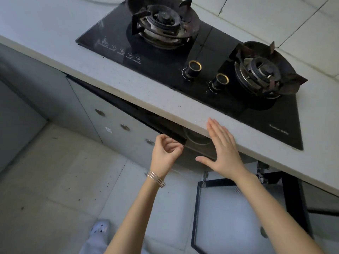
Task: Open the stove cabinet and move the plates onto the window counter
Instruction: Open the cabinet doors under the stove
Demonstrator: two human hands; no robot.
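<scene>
The stove cabinet sits under the counter that carries the black gas stove. Its pale left door, with round knobs, stands ajar and shows a dark gap along its top. My left hand has its fingers curled, thumb and forefinger pinched at that door's upper right corner. The right door, black-framed with a pale panel, is swung wide open at the lower right. Inside the dark opening a round plate shows faintly on a shelf. My right hand is flat and empty in front of the opening, just under the counter's edge.
Two burners with dark pan supports and two brass-ringed knobs are on the stove. The pale tiled floor lies to the left and below. My foot in a light slipper is at the bottom. The window counter is out of view.
</scene>
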